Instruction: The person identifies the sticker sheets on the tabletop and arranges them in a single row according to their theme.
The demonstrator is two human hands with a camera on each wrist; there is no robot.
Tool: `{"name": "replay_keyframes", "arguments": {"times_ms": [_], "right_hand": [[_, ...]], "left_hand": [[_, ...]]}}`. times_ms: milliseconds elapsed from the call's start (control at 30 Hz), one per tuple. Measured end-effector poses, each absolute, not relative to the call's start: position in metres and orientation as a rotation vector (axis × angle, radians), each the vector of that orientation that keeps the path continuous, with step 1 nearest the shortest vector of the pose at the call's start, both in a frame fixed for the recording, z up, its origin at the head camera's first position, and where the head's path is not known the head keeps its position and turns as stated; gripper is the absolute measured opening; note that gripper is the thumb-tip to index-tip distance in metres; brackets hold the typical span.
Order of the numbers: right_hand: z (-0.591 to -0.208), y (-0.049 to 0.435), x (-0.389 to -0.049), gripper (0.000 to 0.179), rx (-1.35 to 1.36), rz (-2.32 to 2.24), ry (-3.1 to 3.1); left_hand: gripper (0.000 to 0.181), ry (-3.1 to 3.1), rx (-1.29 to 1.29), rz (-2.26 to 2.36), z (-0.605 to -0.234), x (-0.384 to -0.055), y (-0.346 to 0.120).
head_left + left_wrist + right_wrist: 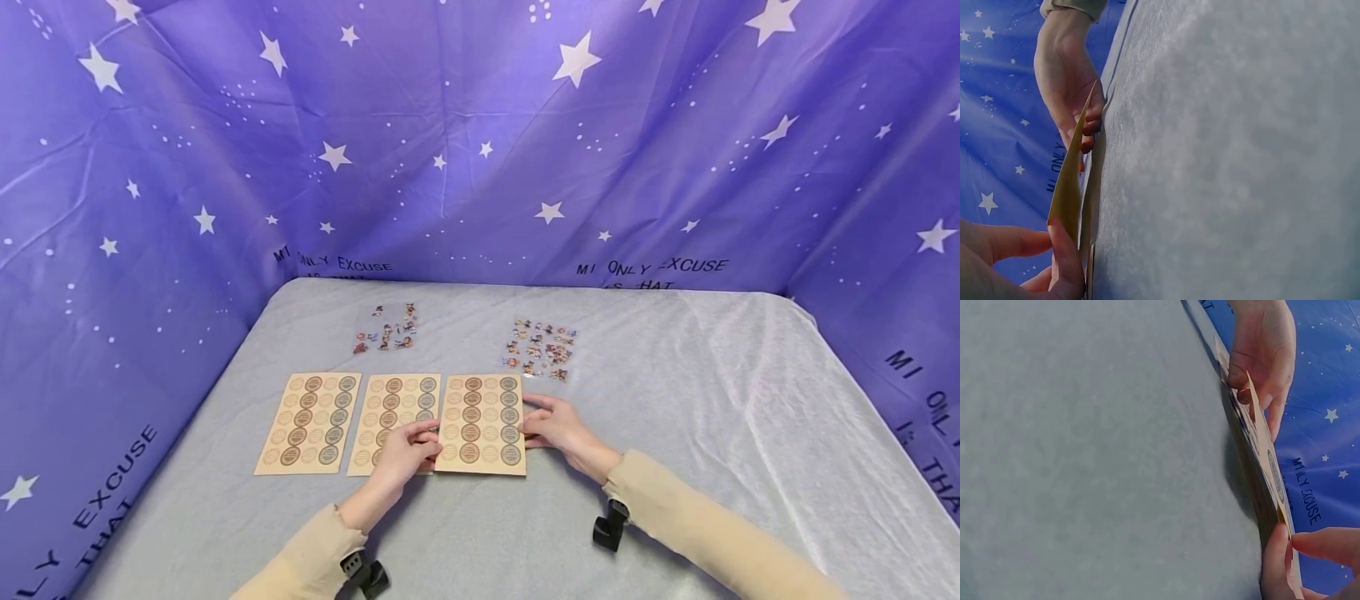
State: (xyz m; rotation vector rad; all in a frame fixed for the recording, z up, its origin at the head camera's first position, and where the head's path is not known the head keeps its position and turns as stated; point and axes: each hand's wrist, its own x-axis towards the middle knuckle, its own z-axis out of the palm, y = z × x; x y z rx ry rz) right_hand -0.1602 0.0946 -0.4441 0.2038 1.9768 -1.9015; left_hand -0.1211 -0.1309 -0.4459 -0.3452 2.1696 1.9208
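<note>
Head view: my left hand and right hand pinch opposite side edges of a tan circle-printed sheet, held just above the grey tablecloth. A matching sheet lies just left of it; a clear cartoon-sticker sheet lies beyond.

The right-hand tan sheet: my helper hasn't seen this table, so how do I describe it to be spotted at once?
On the grey-covered table, a left sheet, a middle sheet and a right-hand sheet, all tan and circle-printed, form a row. Only the right-hand sheet is held at both side edges, by the left hand and right hand.
</note>
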Motion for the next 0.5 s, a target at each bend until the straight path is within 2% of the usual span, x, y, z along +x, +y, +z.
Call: {"name": "replay_keyframes", "arguments": {"times_ms": [267,500], "right_hand": [[-0.4468,0.0938,-0.1610,0.057,0.139,-1.830,2.048],[-0.4470,0.0947,-0.1622,0.057,0.062,-1.739,2.135]], "left_hand": [[0.037,2.167,-0.182,1.965,-0.4490,-0.1195,-0.1365],[0.042,2.166,-0.260,1.889,-0.4450,-0.1241,-0.1337]]}}
